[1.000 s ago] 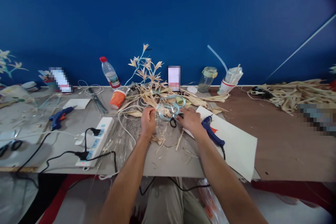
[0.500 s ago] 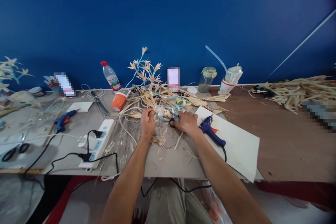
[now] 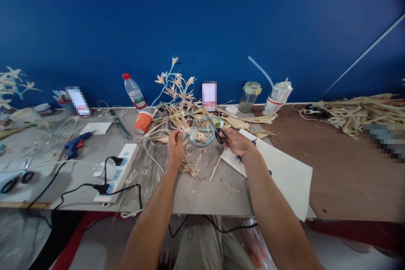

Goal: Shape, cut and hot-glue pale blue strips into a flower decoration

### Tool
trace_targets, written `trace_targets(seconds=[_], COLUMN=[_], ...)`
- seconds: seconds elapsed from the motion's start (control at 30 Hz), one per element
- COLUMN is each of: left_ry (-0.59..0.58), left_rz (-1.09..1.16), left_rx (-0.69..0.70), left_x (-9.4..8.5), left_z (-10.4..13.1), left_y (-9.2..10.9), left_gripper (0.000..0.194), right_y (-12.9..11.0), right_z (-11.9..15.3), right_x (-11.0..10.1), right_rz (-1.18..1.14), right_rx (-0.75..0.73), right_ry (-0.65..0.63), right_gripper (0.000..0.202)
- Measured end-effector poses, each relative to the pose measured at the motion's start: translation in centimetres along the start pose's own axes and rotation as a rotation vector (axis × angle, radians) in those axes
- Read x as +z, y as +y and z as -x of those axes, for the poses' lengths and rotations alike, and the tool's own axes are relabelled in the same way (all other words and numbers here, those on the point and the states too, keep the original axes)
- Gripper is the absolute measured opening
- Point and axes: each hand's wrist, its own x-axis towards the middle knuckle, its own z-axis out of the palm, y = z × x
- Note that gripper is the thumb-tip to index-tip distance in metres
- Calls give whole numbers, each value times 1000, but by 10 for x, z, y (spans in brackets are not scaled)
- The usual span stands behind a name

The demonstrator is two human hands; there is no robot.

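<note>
My right hand (image 3: 238,141) is closed on a pair of scissors (image 3: 220,136); their black handle loops show at the fingers, and the blades point away over the dry husks. My left hand (image 3: 176,147) is closed in a pinch above the table, and whatever it holds is too small to make out. Between the hands lie a light blue ribbon of tape (image 3: 202,142) and dry husk strips (image 3: 180,119). Behind them stands a stem of pale husk flowers (image 3: 172,86). A blue glue gun (image 3: 239,158) is mostly hidden under my right forearm.
On the left are a white power strip (image 3: 122,168) with black cords, another blue glue gun (image 3: 76,145), an orange paper cup (image 3: 143,122) and a bottle (image 3: 135,93). At the right lie a white board (image 3: 284,181) and a husk pile (image 3: 354,112). A jar (image 3: 249,99) stands behind.
My right hand has picked up the scissors from among the husks and moved them up and to the right. My left hand has shifted slightly left, still closed.
</note>
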Motion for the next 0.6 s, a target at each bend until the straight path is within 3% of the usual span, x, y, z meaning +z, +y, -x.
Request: trace_targets(seconds=[0.13, 0.4, 0.6], left_ry=[-8, -33, -43], left_rz=[-17, -79, -103], left_rx=[9, 88, 170], left_x=[0, -3, -6], left_z=[0, 1, -1], left_y=[1, 7, 7], left_gripper=[13, 10, 12], right_y=[-6, -16, -15], right_z=[9, 25, 25], right_x=[4, 18, 16], right_rz=[-233, -96, -46], right_rx=[-1, -78, -74], right_ry=[-200, -378, -492], right_gripper=[35, 60, 58])
